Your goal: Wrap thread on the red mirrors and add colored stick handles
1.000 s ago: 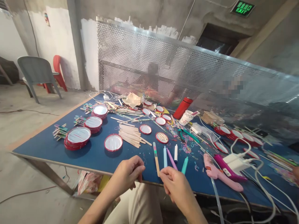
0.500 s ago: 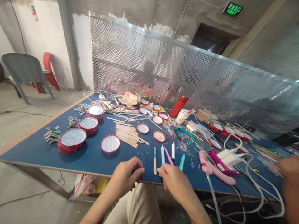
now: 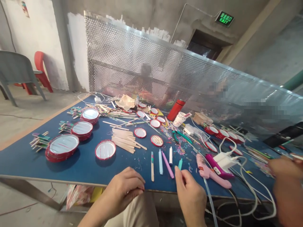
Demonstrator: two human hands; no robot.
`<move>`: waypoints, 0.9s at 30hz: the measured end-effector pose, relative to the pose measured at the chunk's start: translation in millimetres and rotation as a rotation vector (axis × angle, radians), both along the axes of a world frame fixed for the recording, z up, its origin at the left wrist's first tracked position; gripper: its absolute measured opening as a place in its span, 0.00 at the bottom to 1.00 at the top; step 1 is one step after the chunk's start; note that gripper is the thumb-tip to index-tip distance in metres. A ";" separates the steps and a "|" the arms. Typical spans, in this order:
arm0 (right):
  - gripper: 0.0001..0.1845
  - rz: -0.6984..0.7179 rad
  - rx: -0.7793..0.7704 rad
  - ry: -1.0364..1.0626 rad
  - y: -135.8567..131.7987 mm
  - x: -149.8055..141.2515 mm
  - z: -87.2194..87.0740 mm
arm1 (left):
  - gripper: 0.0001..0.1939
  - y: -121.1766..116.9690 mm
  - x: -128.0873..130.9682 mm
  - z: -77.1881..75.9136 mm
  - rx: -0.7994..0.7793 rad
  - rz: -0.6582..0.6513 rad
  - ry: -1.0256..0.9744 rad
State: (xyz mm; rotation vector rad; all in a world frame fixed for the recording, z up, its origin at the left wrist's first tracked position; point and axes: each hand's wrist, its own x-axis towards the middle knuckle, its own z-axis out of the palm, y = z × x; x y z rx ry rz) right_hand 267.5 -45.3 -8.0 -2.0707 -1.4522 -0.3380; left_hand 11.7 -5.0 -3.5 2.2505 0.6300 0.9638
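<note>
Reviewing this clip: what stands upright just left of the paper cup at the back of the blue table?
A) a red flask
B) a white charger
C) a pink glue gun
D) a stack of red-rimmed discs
A: the red flask stands upright right beside the paper cup.

A blue table (image 3: 78, 167) (crowded) holds red-rimmed discs (image 3: 105, 150) and craft sticks (image 3: 121, 144).
</note>
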 end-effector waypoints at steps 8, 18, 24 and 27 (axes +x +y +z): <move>0.30 0.284 0.114 -0.005 53.2 11.5 13.0 | 0.18 -6.4 22.3 11.6 0.094 0.176 0.566; 0.03 0.376 -0.194 -0.068 104.2 -46.2 43.3 | 0.23 -6.2 33.7 9.4 0.092 0.208 0.721; 0.03 0.425 -0.321 -0.078 136.8 -64.7 72.3 | 0.27 -7.0 36.5 4.3 0.122 0.209 0.709; 0.04 0.487 -0.338 -0.035 128.7 -69.5 81.5 | 0.22 -9.8 27.5 2.7 0.147 0.185 0.592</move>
